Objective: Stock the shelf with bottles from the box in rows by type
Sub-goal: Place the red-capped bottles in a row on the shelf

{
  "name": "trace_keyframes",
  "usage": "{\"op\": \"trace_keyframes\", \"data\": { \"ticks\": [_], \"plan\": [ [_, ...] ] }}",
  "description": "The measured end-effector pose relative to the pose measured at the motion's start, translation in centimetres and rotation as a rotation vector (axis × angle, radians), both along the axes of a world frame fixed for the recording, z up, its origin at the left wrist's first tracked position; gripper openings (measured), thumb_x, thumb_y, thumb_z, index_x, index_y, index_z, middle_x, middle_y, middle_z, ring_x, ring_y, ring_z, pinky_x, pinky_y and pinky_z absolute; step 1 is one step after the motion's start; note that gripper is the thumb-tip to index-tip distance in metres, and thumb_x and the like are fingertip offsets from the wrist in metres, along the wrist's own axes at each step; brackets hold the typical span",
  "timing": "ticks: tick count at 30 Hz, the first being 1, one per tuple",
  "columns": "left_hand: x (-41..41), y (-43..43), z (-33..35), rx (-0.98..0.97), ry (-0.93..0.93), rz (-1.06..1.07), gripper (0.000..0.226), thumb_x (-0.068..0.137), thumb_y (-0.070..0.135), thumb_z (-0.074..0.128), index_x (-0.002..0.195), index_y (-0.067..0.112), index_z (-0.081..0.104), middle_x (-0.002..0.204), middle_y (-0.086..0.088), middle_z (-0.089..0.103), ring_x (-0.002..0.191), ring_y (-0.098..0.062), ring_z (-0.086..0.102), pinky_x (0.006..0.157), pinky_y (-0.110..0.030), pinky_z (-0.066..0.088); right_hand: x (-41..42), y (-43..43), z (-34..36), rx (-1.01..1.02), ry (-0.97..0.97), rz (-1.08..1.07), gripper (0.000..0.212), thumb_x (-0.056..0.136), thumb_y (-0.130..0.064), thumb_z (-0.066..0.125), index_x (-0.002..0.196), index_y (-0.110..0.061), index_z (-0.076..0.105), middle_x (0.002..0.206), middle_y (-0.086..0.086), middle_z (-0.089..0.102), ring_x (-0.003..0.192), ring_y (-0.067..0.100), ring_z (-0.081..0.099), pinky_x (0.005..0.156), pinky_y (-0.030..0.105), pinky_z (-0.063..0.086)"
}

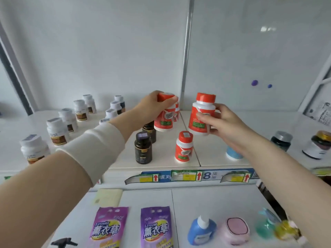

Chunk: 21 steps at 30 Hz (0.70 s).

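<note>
Both hands are up over the top shelf, each carrying an orange-capped bottle. The left hand is clamped from above and the side on its orange bottle, fingers wrapping the cap, and that bottle is tipping slightly, base toward the shelf. The right hand is pinching a second orange bottle around its label, thumb in front and fingers behind, holding it close to upright.

The relation that matters is the row. One standing orange bottle is sitting near the front edge, below and between the two hands, and what looks like another is peeking out behind the left-hand bottle, though it is mostly hidden. The left bottle is hanging over the gap between those, nearer the row line; the right one is hovering just to the row's right. Dark brown bottles are forming the neighbouring row just left, white-capped bottles further left.
</note>
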<state>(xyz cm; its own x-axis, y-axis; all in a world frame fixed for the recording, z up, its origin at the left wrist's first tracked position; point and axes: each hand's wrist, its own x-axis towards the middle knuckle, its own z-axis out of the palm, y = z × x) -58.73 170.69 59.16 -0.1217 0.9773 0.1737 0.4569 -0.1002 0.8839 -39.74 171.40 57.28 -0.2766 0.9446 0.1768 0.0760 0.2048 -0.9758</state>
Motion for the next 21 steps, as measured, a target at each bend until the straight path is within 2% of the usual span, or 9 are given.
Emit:
{"op": "trace_keyframes", "data": {
  "ticks": [3,7,9,12,16,18,21],
  "plan": [
    [-0.3,4.2,-0.5,-0.010,0.122,-0.007,0.051,0.089,0.042,0.056,0.130,0.013,0.048,0.117,-0.005,0.059,0.106,-0.021,0.058,0.093,-0.035,0.047,-0.6,3.3,-0.4,0.008,-0.049,-0.017,0.057,0.083,-0.017,0.066,0.133,-0.014,0.039,0.117,0.001,0.056,0.100,0.014,0.058,0.083,0.028,0.048],
    [-1.2,9.4,-1.4,-0.047,0.275,-0.044,0.045,0.087,0.039,0.060,0.123,0.012,0.052,0.105,0.000,0.055,0.095,-0.018,0.053,0.084,-0.029,0.043,-1.6,7.1,-1.6,-0.012,-0.148,-0.019,0.053,0.081,-0.019,0.069,0.127,-0.017,0.043,0.123,0.004,0.057,0.111,0.019,0.057,0.094,0.035,0.048],
    [-1.5,11.8,-2.2,-0.092,0.333,-0.082,0.035,0.087,0.038,0.061,0.112,0.015,0.054,0.102,0.000,0.056,0.093,-0.018,0.054,0.082,-0.030,0.043,-2.1,9.0,-2.5,-0.053,-0.180,-0.019,0.057,0.079,-0.016,0.071,0.128,-0.016,0.043,0.125,0.006,0.057,0.114,0.021,0.057,0.098,0.039,0.047],
    [-1.7,14.8,-3.2,-0.142,0.426,-0.129,0.030,0.086,0.040,0.062,0.101,0.015,0.055,0.101,-0.003,0.060,0.093,-0.021,0.057,0.081,-0.031,0.045,-2.7,11.2,-4.0,-0.115,-0.237,0.004,0.059,0.076,-0.012,0.074,0.125,-0.020,0.042,0.122,0.006,0.056,0.110,0.022,0.057,0.092,0.035,0.050],
    [-1.2,17.1,-3.9,-0.146,0.566,-0.209,0.037,0.086,0.039,0.063,0.103,0.006,0.060,0.099,-0.009,0.062,0.086,-0.020,0.057,0.072,-0.027,0.046,-3.2,12.7,-6.2,-0.188,-0.296,0.060,0.056,0.074,-0.009,0.076,0.117,-0.022,0.043,0.112,0.002,0.056,0.097,0.016,0.060,0.078,0.029,0.053],
    [-0.9,17.8,-4.3,-0.157,0.597,-0.244,0.043,0.084,0.040,0.064,0.108,0.005,0.060,0.102,-0.010,0.063,0.090,-0.021,0.060,0.074,-0.027,0.049,-3.5,13.2,-7.2,-0.203,-0.304,0.093,0.055,0.073,-0.009,0.076,0.115,-0.022,0.044,0.108,-0.001,0.057,0.089,0.009,0.060,0.066,0.020,0.049],
    [-0.8,18.3,-4.8,-0.164,0.656,-0.273,0.049,0.083,0.042,0.065,0.115,0.006,0.058,0.108,-0.010,0.063,0.094,-0.021,0.061,0.079,-0.028,0.050,-3.7,13.5,-7.9,-0.199,-0.339,0.110,0.056,0.072,-0.013,0.078,0.114,-0.025,0.044,0.102,-0.008,0.057,0.085,0.005,0.059,0.063,0.017,0.047]
  ]
}}
